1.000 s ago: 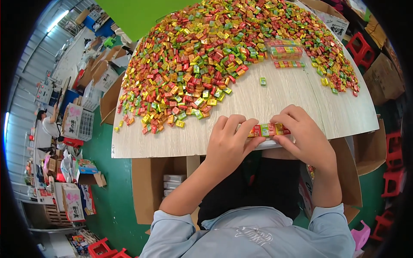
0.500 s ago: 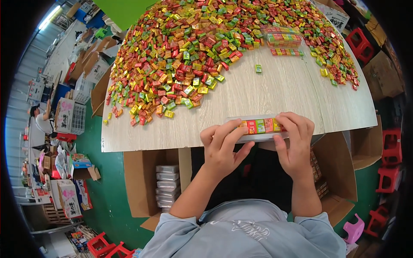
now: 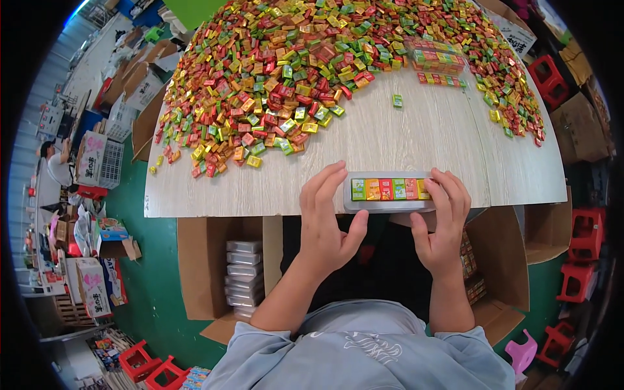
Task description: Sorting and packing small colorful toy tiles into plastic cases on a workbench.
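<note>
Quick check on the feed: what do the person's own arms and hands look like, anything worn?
Both hands, left hand and right hand, are bare: no gloves, rings or watch visible. Forearms are bare too. Light blue-grey sleeves are pushed up near the elbows.

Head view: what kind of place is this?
Likely a packing workshop or small warehouse. A wooden table is heaped with small wrapped sweets, both hands hold a tray filled with five, and open cartons of filled trays stand on the floor.

Bright, even overhead light; soft shadows fall under the hands. The fisheye bends the pale wooden table [image 3: 416, 130] and blackens the corners; the centre is sharp.
</note>
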The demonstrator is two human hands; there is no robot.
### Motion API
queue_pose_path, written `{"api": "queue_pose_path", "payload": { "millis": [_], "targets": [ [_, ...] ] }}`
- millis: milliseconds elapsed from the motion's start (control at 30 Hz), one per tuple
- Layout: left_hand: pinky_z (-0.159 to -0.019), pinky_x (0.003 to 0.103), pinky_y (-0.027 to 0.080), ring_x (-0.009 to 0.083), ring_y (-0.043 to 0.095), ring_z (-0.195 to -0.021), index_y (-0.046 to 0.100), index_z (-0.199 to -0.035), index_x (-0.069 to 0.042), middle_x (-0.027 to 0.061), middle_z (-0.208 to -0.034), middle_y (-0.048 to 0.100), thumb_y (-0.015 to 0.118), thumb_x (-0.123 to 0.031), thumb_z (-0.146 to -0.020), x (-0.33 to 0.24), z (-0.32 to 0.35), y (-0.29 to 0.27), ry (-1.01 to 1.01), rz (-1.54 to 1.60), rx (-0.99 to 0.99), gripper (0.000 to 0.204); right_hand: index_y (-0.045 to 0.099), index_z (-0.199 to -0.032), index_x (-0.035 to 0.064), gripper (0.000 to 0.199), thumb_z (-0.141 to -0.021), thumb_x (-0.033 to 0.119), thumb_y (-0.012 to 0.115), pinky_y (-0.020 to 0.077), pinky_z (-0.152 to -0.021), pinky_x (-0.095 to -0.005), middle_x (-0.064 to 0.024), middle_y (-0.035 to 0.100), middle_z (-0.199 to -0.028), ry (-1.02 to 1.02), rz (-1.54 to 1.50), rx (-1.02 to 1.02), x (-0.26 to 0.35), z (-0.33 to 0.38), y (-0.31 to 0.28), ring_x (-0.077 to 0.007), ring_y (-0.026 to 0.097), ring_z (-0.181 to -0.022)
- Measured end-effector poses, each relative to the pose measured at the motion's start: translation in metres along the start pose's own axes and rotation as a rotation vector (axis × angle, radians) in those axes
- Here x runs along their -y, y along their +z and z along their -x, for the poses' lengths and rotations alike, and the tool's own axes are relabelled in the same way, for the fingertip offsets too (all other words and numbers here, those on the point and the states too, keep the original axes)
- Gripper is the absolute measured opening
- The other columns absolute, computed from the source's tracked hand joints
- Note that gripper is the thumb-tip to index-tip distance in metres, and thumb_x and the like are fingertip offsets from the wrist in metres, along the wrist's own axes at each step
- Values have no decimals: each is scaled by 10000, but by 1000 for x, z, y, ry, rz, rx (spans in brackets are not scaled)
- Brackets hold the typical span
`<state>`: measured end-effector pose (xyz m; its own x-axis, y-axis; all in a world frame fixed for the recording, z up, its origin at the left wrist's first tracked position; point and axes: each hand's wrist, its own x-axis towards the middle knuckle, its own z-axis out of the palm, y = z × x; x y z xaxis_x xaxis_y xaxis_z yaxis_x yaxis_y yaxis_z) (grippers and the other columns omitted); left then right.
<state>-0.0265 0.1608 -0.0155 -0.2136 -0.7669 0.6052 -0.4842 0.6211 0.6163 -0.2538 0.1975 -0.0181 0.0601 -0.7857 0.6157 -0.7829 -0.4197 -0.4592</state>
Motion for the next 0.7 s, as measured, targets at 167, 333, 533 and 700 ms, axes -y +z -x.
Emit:
{"api": "queue_pose_path", "payload": {
  "millis": [167, 333, 533, 700],
  "targets": [
    [-1195, 475, 382, 395, 527, -1380, 497, -1474, 23, 230, -1471, 583, 674, -101, -916, -2, -5, -6, -21, 46, 43, 598, 628, -1400, 59, 497, -929, 193, 715, 370, -1182, -495, -185, 557, -1493, 28, -75, 40, -3, -10, -13, -388, 506, -1383],
    [-1151, 485, 399, 395, 559, -1322, 553, -1437, -4, 205, -1455, 594, 723, -106, -881, 2, -9, -6, -7, 81, 70, 591, 631, -1364, 36, 453, -953, 209, 711, 440, -1121, -456, -196, 569, -1452, 89, -207, 142, -8, -24, -24, -372, 559, -1314],
    [-1138, 481, 402, 386, 550, -1314, 590, -1408, -41, 176, -1435, 599, 720, -133, -886, -5, -11, -12, -8, 31, 79, 546, 689, -1255, 14, 323, -980, 184, 704, 497, -1033, -428, -178, 619, -1336, 111, -157, 81, -10, -27, -33, -353, 614, -1218],
    [-1134, 478, 415, 387, 549, -1317, 618, -1389, -55, 190, -1456, 587, 735, -124, -875, -23, -18, -24, -19, -68, 184, 531, 717, -1162, 12, 246, -956, 148, 723, 505, -981, -403, -153, 668, -1193, 178, -66, 228, 0, -52, -56, -329, 654, -1118]
  ]
}}
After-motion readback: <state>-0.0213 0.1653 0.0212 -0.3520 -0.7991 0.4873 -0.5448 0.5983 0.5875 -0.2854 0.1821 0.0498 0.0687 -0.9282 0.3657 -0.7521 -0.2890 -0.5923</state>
